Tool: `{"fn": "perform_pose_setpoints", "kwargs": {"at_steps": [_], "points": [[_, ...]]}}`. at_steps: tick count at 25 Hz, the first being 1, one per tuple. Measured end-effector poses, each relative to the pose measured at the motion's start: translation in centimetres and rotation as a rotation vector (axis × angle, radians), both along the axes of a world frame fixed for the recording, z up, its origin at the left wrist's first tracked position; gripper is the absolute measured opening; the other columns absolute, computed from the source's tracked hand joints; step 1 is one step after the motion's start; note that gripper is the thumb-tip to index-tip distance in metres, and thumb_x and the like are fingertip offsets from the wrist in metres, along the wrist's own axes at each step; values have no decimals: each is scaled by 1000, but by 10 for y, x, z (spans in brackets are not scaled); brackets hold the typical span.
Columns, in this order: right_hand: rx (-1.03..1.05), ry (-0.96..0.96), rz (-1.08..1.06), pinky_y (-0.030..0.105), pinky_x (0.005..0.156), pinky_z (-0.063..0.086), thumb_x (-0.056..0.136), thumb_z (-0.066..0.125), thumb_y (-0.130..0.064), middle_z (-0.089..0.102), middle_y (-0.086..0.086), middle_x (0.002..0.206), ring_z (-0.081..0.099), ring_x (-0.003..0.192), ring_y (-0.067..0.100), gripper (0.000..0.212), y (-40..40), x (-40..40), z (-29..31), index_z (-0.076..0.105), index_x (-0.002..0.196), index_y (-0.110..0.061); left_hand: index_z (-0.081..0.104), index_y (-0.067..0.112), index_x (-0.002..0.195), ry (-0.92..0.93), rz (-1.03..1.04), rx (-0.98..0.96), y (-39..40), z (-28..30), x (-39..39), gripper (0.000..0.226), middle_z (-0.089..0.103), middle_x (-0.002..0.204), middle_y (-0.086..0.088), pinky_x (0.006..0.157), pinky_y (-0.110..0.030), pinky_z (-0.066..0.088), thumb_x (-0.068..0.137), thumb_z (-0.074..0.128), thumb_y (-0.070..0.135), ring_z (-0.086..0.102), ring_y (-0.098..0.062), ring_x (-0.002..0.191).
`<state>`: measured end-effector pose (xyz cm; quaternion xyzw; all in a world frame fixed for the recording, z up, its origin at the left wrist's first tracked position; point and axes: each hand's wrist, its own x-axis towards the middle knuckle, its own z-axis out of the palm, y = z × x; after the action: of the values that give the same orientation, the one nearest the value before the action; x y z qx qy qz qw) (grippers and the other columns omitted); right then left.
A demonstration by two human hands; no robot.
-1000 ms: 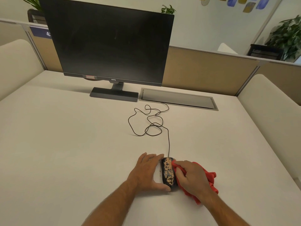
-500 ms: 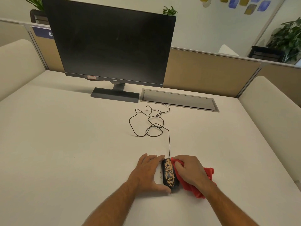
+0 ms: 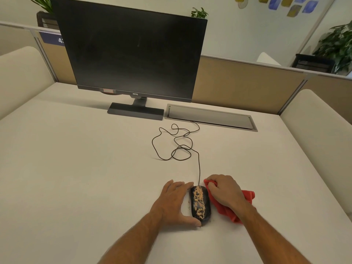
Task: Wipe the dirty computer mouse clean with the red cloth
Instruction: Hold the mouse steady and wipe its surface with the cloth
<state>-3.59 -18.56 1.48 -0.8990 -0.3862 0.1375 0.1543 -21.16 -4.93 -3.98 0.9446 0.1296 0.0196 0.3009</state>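
So the mouse [image 3: 200, 203] sits on the desk [image 3: 76, 168] near its front edge, about mid-width, black with tan crusty splotches all over the top, and a few crumbs on the desk just left of it. The left hand [image 3: 174, 201] rests flat-ish against the mouse's left side, fingers straight along it and the thumb touching the near end. The right hand [image 3: 226, 193] is bunched around the cloth [image 3: 228, 210], fingers curled into the red fabric, pressed against the mouse's right side up by the front. The rest of the cloth spills out behind and under the wrist. The cord [image 3: 178, 145] runs from the mouse toward the back edge in loose loops, ending at the grey hatch [image 3: 209, 117] there. The monitor [image 3: 131, 54] stands at the back, screen dark.
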Motion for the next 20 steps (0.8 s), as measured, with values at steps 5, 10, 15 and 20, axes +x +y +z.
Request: {"fn": "perform_pose_setpoints", "kwargs": {"at_steps": [5, 10, 15, 20], "points": [[29, 55, 118, 30, 90, 51, 85, 46, -30, 72, -19, 107, 62, 98, 3, 34, -1, -3, -1, 71, 108, -34, 20, 32, 156, 0, 9, 3, -1, -1, 1, 128, 34, 156, 9, 121, -29, -11, 53, 58, 97, 15, -7, 148], [32, -4, 33, 28, 96, 46, 91, 48, -29, 70, -15, 115, 61, 104, 6, 32, -9, 12, -6, 70, 114, -34, 19, 34, 155, -11, 14, -16, -1, -1, 0, 127, 33, 156, 8, 116, -22, -17, 52, 58, 98, 12, -3, 146], [134, 5, 134, 28, 93, 46, 94, 54, -25, 67, -15, 108, 58, 101, 7, 31, -18, 9, -9, 66, 120, -37, 20, 34, 155, -21, 16, -23, -2, 1, -1, 125, 33, 156, 8, 114, -19, -19, 54, 62, 95, 10, -2, 145], [114, -13, 191, 25, 90, 46, 95, 52, -22, 66, -15, 107, 58, 99, 6, 33, -24, 2, -15, 65, 122, -36, 21, 32, 155, -22, 11, -20, -2, 3, -1, 124, 33, 157, 8, 114, -20, -18, 56, 64, 93, 12, -3, 145]]}}
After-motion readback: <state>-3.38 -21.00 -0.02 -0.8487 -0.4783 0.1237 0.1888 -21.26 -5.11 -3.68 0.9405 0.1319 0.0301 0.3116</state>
